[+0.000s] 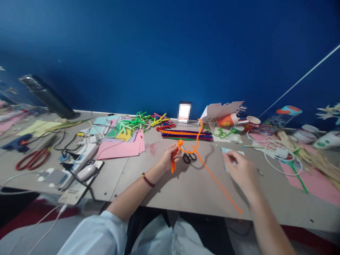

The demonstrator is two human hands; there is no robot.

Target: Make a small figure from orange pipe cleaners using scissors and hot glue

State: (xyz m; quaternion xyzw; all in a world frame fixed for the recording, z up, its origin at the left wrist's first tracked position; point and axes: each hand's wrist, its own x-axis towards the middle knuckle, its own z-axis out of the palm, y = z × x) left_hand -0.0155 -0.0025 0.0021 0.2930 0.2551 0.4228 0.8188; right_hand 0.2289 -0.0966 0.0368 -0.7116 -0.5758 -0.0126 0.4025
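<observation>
Grey laminate craft table (pixel 162 196), seen from the near edge: at left, red-handled scissors (pixel 33 158), a blue hot glue gun (pixel 17 142), a white power strip (pixel 85 157) and tangled black cables (pixel 62 141); at centre, stacked pink and pastel paper sheets (pixel 119 148), a heap of green and yellow pipe cleaners (pixel 135 123), a bundle of straight multicoloured pipe cleaners (pixel 187 135) and small black-handled scissors (pixel 189 157). At far right, a tipped orange paper cup (pixel 227 120); at right, a pink paper sheet (pixel 310 180), loose wooden sticks (pixel 309 156) and a coiled white cable (pixel 278 157). A reddish stain (pixel 151 148) marks the tabletop.
</observation>
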